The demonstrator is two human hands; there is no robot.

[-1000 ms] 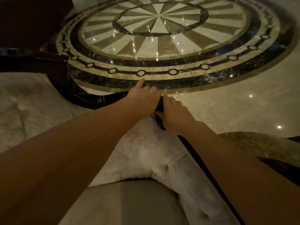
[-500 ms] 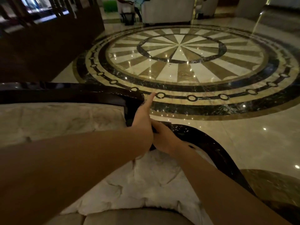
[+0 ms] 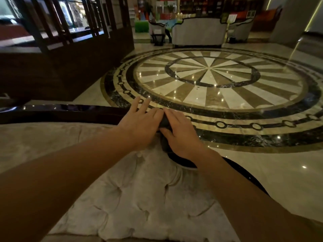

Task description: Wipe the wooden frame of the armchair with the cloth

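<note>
Dark wooden frame [image 3: 61, 110] is laid nine-to-three o'clock; cloth [image 3: 164, 122], bunched twelve-to-six, is gripped by right hand [image 3: 180, 131]; left hand [image 3: 139, 124] is laid flat, fingers straight.

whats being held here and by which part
The right hand grips the bunched dark cloth between thumb and fingers, against the wooden frame; the left hand lies flat beside it.

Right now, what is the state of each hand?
Left hand: open, fingers straight over the frame.
Right hand: holding the cloth.
</note>
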